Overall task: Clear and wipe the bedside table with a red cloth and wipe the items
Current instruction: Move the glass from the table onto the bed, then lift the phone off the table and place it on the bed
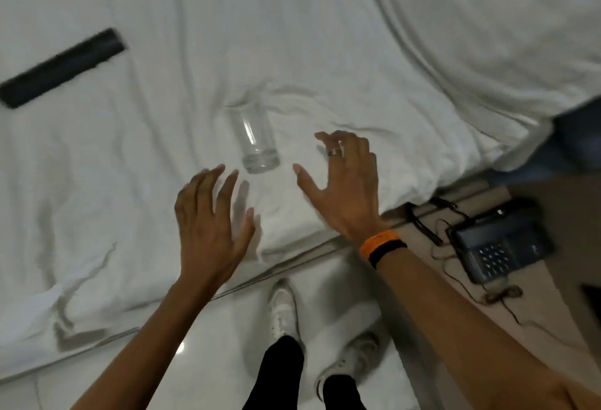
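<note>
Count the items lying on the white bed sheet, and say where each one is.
2. A clear drinking glass lies on its side mid-sheet, just beyond both open hands. A long black remote control lies at far left. Folds may hide others.

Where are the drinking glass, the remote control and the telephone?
glass (255,136): head view, middle of its clear side wall.
remote control (61,68): head view, middle of its dark body.
telephone (497,247): head view, on its keypad.

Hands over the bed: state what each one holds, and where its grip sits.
Nothing is held. The left hand and right hand are both open with fingers spread, flanking the clear glass lying on the white sheet without touching it.
</note>
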